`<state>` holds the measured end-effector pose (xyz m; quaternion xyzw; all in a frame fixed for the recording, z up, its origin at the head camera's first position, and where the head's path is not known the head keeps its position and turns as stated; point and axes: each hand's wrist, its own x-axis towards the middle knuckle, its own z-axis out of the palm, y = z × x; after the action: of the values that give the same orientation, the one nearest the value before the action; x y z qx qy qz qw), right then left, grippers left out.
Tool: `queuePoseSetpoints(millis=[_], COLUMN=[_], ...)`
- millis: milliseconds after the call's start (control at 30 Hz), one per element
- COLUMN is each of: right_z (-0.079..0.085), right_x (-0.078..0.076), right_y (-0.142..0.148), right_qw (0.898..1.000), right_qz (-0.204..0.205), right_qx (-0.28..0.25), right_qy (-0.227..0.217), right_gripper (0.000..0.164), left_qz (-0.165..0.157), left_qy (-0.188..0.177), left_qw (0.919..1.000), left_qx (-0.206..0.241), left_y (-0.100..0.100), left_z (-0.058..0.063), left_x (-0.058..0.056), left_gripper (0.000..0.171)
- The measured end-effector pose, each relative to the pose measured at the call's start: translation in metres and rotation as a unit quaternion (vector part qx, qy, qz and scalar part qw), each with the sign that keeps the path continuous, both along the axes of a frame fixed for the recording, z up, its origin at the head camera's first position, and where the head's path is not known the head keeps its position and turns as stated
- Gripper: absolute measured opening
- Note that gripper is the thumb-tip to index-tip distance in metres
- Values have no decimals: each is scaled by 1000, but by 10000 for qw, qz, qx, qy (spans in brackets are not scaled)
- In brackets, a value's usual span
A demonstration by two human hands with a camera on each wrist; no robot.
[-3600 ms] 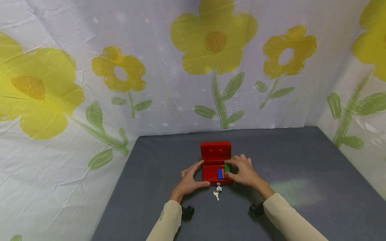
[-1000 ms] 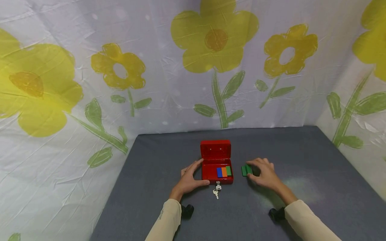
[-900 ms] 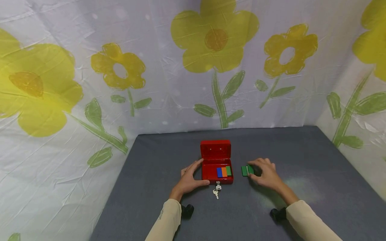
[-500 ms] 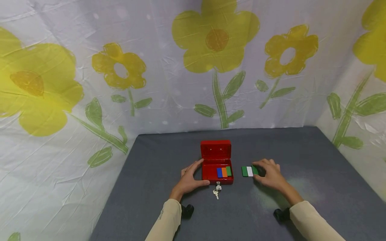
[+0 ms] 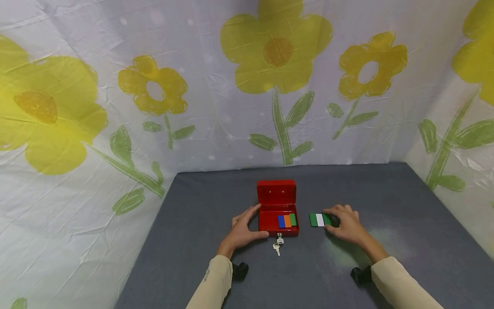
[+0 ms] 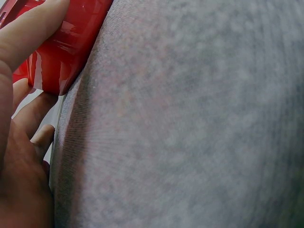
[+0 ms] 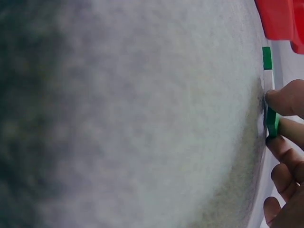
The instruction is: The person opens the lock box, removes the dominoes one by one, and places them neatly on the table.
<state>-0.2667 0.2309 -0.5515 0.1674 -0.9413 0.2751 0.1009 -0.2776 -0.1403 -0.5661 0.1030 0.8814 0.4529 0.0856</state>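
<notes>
A red cash box (image 5: 267,221) stands with its lid (image 5: 276,192) raised. My left hand (image 5: 244,231) holds its left side, thumb at the front and fingers towards the back corner. Inside, at the right, a blue block (image 5: 281,222), an orange block (image 5: 287,221) and a green block (image 5: 293,219) lie side by side. To the right of the box, flat on the table, are a green block (image 5: 313,220) and a white block (image 5: 320,220). At this row's right end, my right hand (image 5: 346,225) pinches another green block (image 5: 327,219) between thumb and fingers.
Keys (image 5: 276,248) hang from the lock at the box's front and lie on the dark grey table (image 5: 216,193). A flower-printed cloth (image 5: 216,141) rises behind the table and at its sides.
My right hand has left the box and come down to its right. The pinched green block has slid right, uncovering the white block. My left hand has stayed on the box.
</notes>
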Motion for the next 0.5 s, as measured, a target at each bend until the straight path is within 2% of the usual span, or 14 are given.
queuePoseSetpoints(millis=[500], right_z=[-1], right_x=[-2], right_y=[0], right_qw=[9999], right_qz=[37], right_qx=[122], right_qy=[-66], right_gripper=[47], left_qz=[11], left_qy=[-33], left_qw=[10000], left_qx=[50], left_y=[-1], left_z=[1], left_x=[1], left_gripper=[97])
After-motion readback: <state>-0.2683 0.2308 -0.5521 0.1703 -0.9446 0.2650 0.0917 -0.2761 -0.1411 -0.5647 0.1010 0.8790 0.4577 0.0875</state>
